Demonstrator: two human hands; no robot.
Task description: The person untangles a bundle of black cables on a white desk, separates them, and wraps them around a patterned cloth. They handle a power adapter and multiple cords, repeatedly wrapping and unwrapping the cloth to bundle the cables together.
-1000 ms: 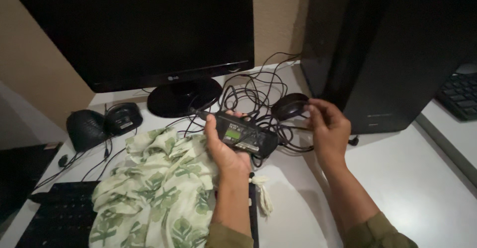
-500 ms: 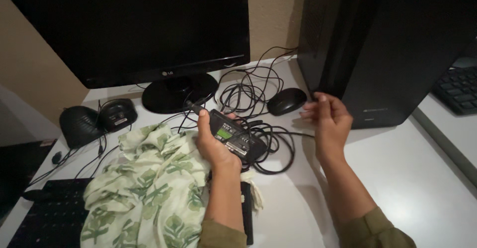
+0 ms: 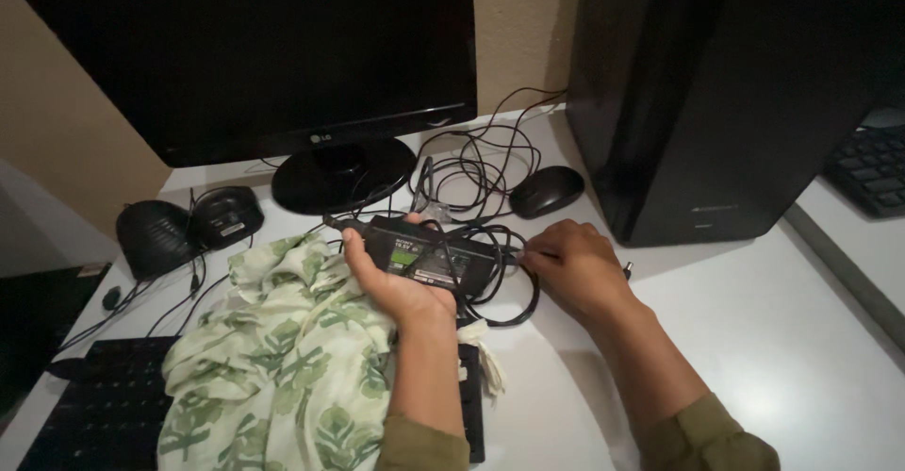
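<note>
My left hand (image 3: 396,282) holds a black power adapter brick (image 3: 429,252) with a green-and-white label, lifted just above the white desk (image 3: 754,320). Black cable (image 3: 500,282) is looped around the brick and hangs in a coil at its right end. My right hand (image 3: 575,265) has come down beside the brick and pinches that cable between its fingertips. A black mouse (image 3: 547,190) lies just behind my right hand.
A black monitor (image 3: 255,56) on a round stand (image 3: 344,174) sits behind, with tangled thin cables (image 3: 471,165). A black tower case (image 3: 735,94) stands at right. A green leaf-print cloth (image 3: 273,358) covers a black keyboard (image 3: 94,414). Two small black speakers (image 3: 184,226) sit left.
My right hand left the mouse, dropped down and left, and took hold of the cable by the adapter. My left hand tilted the brick flatter and shifted it slightly left.
</note>
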